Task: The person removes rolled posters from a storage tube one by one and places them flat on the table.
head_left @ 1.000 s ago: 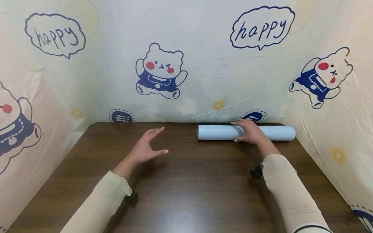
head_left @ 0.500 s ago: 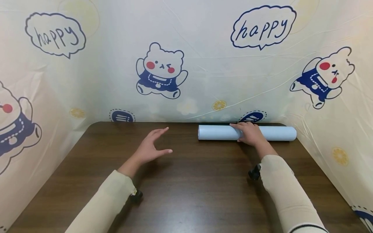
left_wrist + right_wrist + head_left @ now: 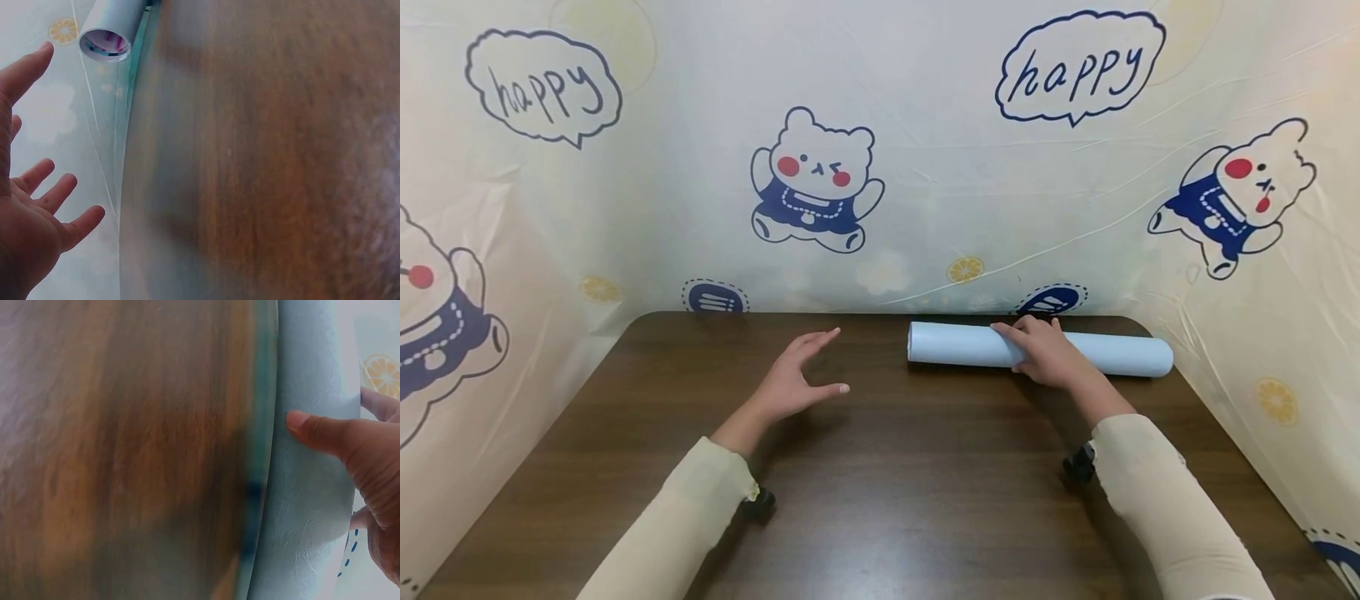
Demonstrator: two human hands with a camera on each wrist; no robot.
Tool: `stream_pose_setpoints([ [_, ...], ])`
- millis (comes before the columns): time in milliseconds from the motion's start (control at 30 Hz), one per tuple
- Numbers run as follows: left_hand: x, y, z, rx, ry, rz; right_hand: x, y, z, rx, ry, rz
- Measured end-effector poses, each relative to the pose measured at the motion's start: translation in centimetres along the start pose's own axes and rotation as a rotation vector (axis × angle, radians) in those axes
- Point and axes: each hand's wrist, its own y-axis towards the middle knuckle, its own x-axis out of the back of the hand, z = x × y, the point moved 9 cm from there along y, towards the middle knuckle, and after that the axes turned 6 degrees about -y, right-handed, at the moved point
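A light blue roll [image 3: 958,344] lies along the back right of the dark wooden table [image 3: 880,483]. My right hand [image 3: 1048,354] grips it around the middle. In the right wrist view the thumb [image 3: 319,431] presses the near side of the roll [image 3: 306,506], and the other fingers reach over its far side, partly hidden. My left hand [image 3: 790,385] hovers over the table to the left of the roll, fingers spread and holding nothing. The left wrist view shows the hollow end of the roll [image 3: 105,45], with coloured marks inside, beyond the left hand [image 3: 34,231].
A pale curtain [image 3: 940,167] printed with bears and "happy" bubbles stands behind the table and at both sides. Each wrist carries a small black device, seen below the left cuff [image 3: 758,505] and the right cuff [image 3: 1079,463].
The right end of the roll has swung toward me, so it now lies slightly slanted. My right hand has closed around it and moved a little nearer. The left hand has drifted slightly right.
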Motion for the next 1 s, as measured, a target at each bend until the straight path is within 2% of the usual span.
stream_pose_setpoints([
  [167, 0.0, -0.1, 0.2, 0.013, 0.001, 0.004, 0.6, -0.6, 0.5, 0.056, -0.008, -0.024],
  [500, 0.5, -0.6, 0.0, -0.001, -0.005, -0.007, 2.5, -1.4, 2.3, 0.157, -0.006, -0.101],
  [800, 0.9, -1.2, -0.2, -0.003, -0.008, 0.002, 3.7, -2.1, 3.1, 0.157, 0.054, -0.147],
  [1000, 0.9, -1.5, -1.0, -0.015, -0.016, 0.013, 4.5, -2.4, 3.9, 0.148, 0.111, -0.133],
])
